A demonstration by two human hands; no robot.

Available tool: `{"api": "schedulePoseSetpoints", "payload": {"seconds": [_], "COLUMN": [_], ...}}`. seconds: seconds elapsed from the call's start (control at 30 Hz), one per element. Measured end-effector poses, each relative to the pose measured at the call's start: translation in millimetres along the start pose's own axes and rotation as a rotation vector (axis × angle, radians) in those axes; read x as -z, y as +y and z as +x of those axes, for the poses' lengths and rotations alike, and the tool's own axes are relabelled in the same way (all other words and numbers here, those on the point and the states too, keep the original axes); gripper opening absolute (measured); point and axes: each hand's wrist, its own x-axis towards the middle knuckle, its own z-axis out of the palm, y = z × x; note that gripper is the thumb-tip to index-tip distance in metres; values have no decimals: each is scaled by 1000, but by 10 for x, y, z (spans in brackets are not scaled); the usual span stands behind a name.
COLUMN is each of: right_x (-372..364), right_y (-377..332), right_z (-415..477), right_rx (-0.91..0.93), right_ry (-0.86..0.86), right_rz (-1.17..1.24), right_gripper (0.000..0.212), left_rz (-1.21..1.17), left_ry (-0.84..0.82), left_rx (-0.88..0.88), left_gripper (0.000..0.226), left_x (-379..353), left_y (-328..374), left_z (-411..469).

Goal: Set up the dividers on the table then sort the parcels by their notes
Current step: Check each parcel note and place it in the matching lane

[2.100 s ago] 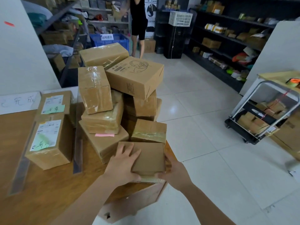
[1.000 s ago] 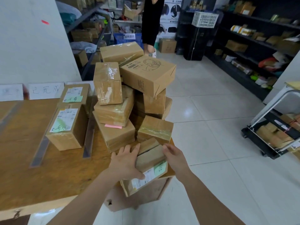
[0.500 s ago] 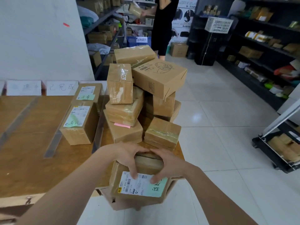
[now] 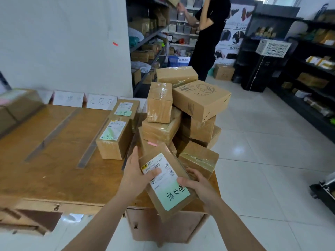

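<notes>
I hold a small cardboard parcel (image 4: 167, 183) over the table's near right corner, label side up, with a white shipping label and a green handwritten note. My left hand (image 4: 135, 175) grips its left side with the thumb on the label. My right hand (image 4: 197, 185) grips its right side. Behind it rises a pile of taped parcels (image 4: 181, 113). Two parcels with green notes (image 4: 116, 140) sit in the lane between clear dividers (image 4: 91, 145) on the wooden table (image 4: 54, 169). White paper signs (image 4: 101, 102) stand at the table's back edge.
A person in black (image 4: 208, 35) stands at the shelves (image 4: 150, 37) behind the pile. Dark shelving (image 4: 308, 73) lines the right wall. A trolley's edge (image 4: 324, 192) shows at far right. One parcel (image 4: 16, 105) lies at the table's far left. Tiled floor lies to the right.
I lifted the parcel from the pile's foot at the table corner, turned it over so its label and green note face up, and raised it toward me. My view shifted left.
</notes>
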Motion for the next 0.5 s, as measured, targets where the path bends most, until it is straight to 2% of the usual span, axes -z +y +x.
{"api": "schedulePoseSetpoints", "payload": {"seconds": [0.1,0.27,0.33,0.4,0.5], "right_x": [-136,-383,-475,-560,-704], "right_y": [-41,-64,-87,-116,-187], "right_z": [-59,-137,-166,-199,-272], "right_rx": [17,52,59,65,87], "right_ry": [1,-2,-3,-10,-17], "right_rz": [100,203,236,279,296], "right_gripper": [62,79,76,70,70], "left_rz": [-264,-464,-528,-586,-641], "left_ry": [60,114,126,121,150], "left_rx": [76,159,151,127,89], "left_gripper": [116,76,65,57,55], "left_x": [0,-1,22,62,135], "left_y": [-103,-126,-145,-137,-118], "left_z": [-150,-430,-532,-655,-826]}}
